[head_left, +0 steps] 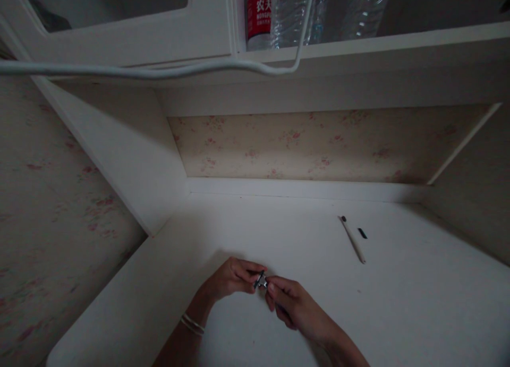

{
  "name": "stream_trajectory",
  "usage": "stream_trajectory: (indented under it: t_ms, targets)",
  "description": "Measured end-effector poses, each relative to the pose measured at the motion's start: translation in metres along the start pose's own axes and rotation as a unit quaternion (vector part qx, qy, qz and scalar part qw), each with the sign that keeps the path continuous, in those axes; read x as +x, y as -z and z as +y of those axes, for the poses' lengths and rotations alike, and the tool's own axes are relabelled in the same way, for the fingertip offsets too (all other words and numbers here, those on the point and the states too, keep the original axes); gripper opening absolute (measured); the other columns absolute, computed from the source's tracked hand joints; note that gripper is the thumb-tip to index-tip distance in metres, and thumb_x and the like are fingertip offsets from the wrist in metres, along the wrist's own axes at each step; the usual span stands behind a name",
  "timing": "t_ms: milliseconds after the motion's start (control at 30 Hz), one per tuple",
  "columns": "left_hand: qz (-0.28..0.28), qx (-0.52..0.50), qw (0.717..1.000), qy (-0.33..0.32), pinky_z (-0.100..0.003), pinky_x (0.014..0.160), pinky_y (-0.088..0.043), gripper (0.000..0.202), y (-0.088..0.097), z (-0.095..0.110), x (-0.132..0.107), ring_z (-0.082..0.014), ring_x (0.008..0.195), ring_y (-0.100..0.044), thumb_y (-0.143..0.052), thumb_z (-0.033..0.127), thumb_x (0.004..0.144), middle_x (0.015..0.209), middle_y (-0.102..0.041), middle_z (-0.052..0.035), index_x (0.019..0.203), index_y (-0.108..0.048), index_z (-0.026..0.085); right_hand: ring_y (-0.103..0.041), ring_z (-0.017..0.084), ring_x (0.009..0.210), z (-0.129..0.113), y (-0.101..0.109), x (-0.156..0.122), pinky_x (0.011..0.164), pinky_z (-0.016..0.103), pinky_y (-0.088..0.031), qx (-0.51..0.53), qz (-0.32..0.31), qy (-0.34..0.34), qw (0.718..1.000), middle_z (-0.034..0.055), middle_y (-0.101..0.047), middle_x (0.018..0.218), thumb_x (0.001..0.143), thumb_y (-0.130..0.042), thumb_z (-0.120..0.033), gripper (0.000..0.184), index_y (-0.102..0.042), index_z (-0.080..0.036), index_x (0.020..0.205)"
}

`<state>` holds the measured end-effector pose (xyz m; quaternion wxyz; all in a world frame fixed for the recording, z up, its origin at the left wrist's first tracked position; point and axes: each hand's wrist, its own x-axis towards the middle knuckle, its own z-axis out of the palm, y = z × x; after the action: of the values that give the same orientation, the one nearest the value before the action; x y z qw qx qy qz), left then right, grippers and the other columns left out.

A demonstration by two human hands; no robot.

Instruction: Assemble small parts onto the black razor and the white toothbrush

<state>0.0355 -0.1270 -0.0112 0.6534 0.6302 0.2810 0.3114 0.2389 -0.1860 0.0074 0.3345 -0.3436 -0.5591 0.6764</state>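
Between my hands is a small black-and-silver T-shaped tool (261, 280) that looks like a razor; its exact kind is hard to make out in the dim light. My left hand (233, 278) pinches its dark crosswise end between thumb and fingers. From the other side, my right hand (290, 302) closes around its narrower part, and the fingers hide most of that portion. Both hands are just above the white desktop (255, 229), near its front.
A slim pale stick with a dark spot near one end (353, 240) lies to the right, beside a small black piece (362, 233). Overhead, a white cable (159, 71) crosses before the cabinet (215, 32). Plastic bottles (292, 11) stand on its shelf. Side panels flank the desk.
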Motion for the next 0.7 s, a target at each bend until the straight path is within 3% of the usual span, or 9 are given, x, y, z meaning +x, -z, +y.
stream_trajectory:
  t_ms: [167, 267, 433, 700]
  targets:
    - [-0.025, 0.036, 0.999, 0.013, -0.034, 0.085, -0.048, 0.02, 0.001, -0.001, 0.0, -0.0251, 0.097, -0.063, -0.078, 0.026, 0.064, 0.113, -0.066, -0.0107, 0.082, -0.075, 0.02, -0.023, 0.005, 0.035, 0.002, 0.005, -0.003, 0.033, 0.017, -0.017, -0.028, 0.002, -0.042, 0.999, -0.0099, -0.028, 0.043, 0.089, -0.041, -0.059, 0.046, -0.052, -0.018, 0.072]
    - [-0.016, 0.032, 0.999, 0.009, -0.034, 0.086, -0.047, 0.02, 0.0, -0.004, 0.002, -0.025, 0.098, -0.063, -0.077, 0.028, 0.066, 0.114, -0.065, -0.011, 0.083, -0.075, 0.019, -0.029, 0.006, 0.036, 0.005, 0.006, -0.001, 0.035, 0.017, -0.022, -0.046, 0.004, -0.026, 0.999, -0.0085, -0.034, 0.046, 0.09, -0.039, -0.058, 0.046, -0.053, -0.017, 0.075]
    - [0.046, -0.027, 0.998, -0.019, -0.039, 0.092, -0.044, 0.025, -0.004, -0.014, 0.007, -0.0271, 0.107, -0.058, -0.076, 0.026, 0.068, 0.122, -0.06, -0.0136, 0.092, -0.073, 0.018, -0.036, 0.007, 0.042, 0.003, 0.003, 0.004, 0.044, 0.02, -0.028, -0.067, 0.055, 0.049, 0.995, -0.0059, -0.043, 0.051, 0.093, -0.034, -0.054, 0.046, -0.055, -0.016, 0.076]
    - [0.106, -0.106, 0.986, -0.079, -0.039, 0.091, -0.044, 0.027, -0.011, -0.018, 0.012, -0.0255, 0.103, -0.059, -0.079, 0.022, 0.064, 0.114, -0.064, -0.0137, 0.09, -0.074, 0.018, -0.038, 0.009, 0.045, 0.005, 0.001, 0.009, 0.047, 0.021, -0.027, -0.061, 0.114, 0.047, 0.99, -0.004, -0.046, 0.049, 0.092, -0.035, -0.057, 0.05, -0.058, -0.015, 0.076]
